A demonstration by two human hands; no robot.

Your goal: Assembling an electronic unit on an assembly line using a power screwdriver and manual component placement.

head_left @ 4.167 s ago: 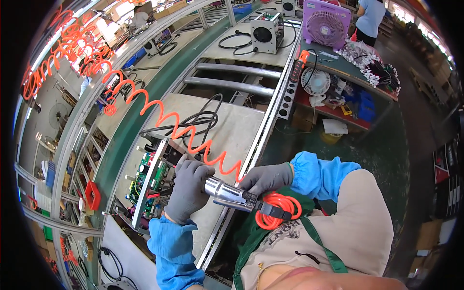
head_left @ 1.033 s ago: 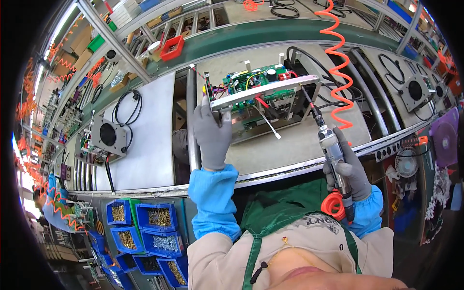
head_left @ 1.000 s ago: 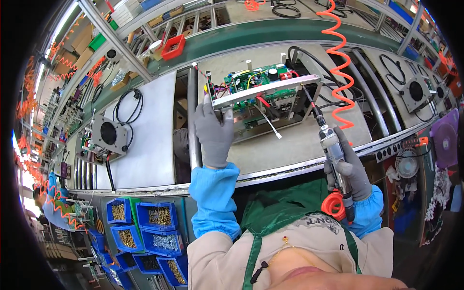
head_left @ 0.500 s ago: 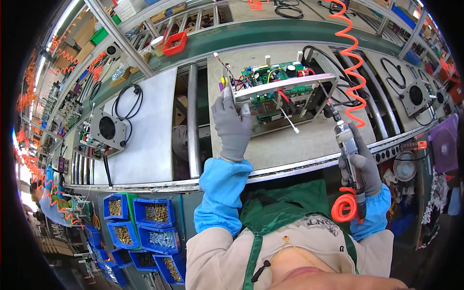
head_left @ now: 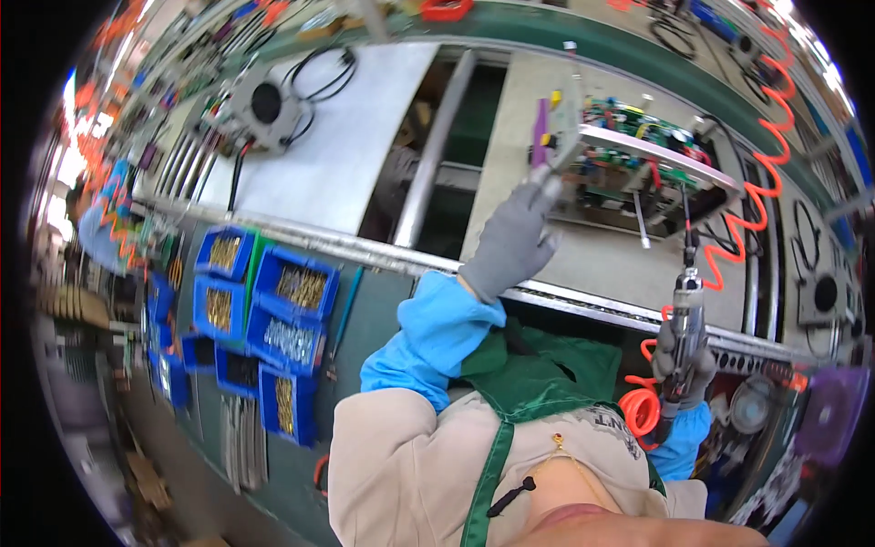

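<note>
My left hand [head_left: 513, 239], in a grey glove, has its fingers stretched out and thumb apart at the lower left corner of an open metal-framed electronic unit [head_left: 658, 157]. Its fingertips are blurred against the end plate [head_left: 569, 123]; whether they touch is unclear. Green circuit boards [head_left: 629, 117], coloured wires and a white-tipped lead [head_left: 643, 223] show in the unit. My gloved right hand [head_left: 703, 369] is closed around a pneumatic screwdriver [head_left: 690, 308], held upright in the picture. The long bit points at the unit's right part; contact at its tip cannot be made out.
Blue bins [head_left: 296, 287] of screws and small hardware stand at the left, below the conveyor edge. Another fan unit [head_left: 264, 105] with a black cable sits on the left board [head_left: 365, 118]. An orange coiled air hose [head_left: 775, 155] hangs at the right. Metal rollers [head_left: 437, 150] separate the boards.
The whole view has turned and shifted, placing the unit farther right. My left hand has drawn down from the end plate's side. My right hand and the screwdriver now lie nearer my body.
</note>
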